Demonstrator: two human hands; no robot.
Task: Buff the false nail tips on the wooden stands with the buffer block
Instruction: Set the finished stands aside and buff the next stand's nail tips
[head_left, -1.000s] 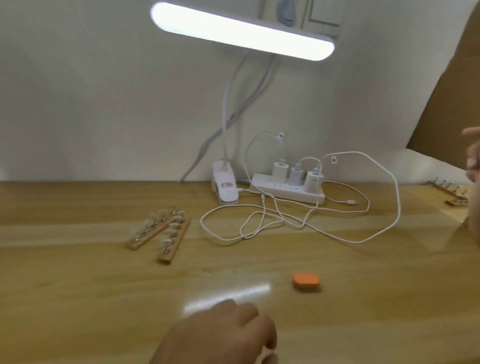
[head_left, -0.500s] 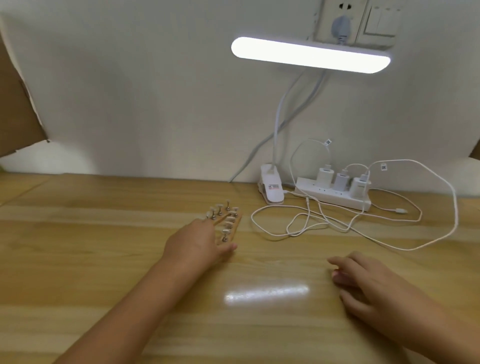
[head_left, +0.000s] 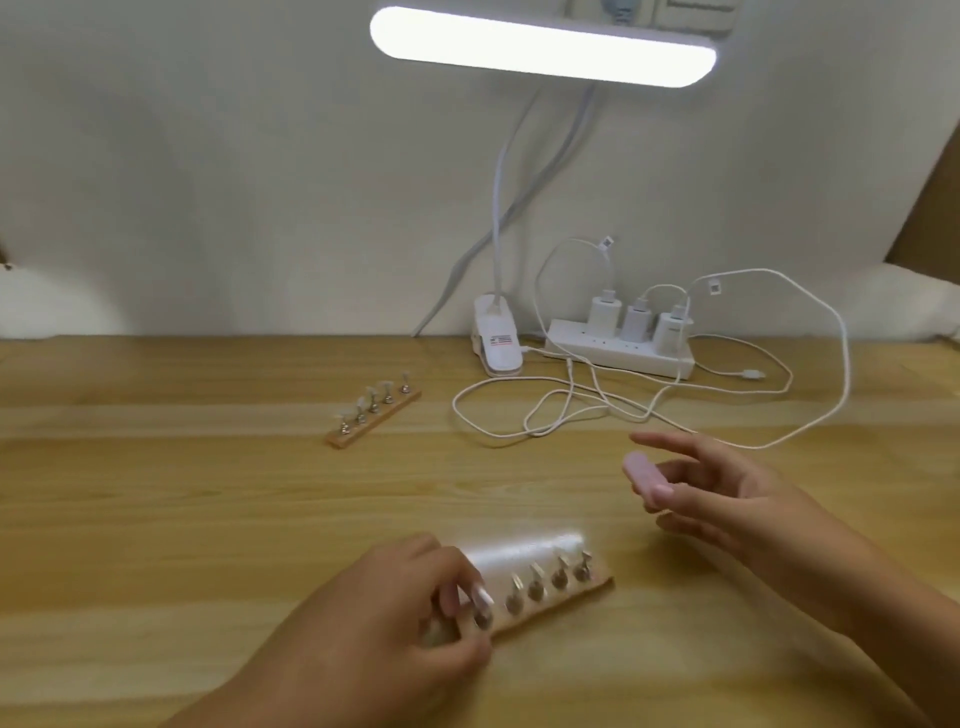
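A wooden stand (head_left: 563, 597) with several small metal holders and clear nail tips lies near the table's front. My left hand (head_left: 410, 613) grips its left end, fingers curled around the first holder. My right hand (head_left: 727, 499) hovers to the right above the table and pinches a small pink buffer block (head_left: 647, 479) between thumb and fingers, the index finger stretched out. A second wooden stand (head_left: 374, 415) with nail tips lies farther back on the left, untouched.
A clip-on lamp (head_left: 496, 340) with a bright light bar (head_left: 543, 47) stands at the wall. Beside it is a white power strip (head_left: 623, 353) with three chargers; loose white cables (head_left: 571, 410) loop over the wooden table (head_left: 156, 519) behind my right hand.
One stand has come from the back to the table's front under my left hand. My right hand has lifted and now holds the buffer block.
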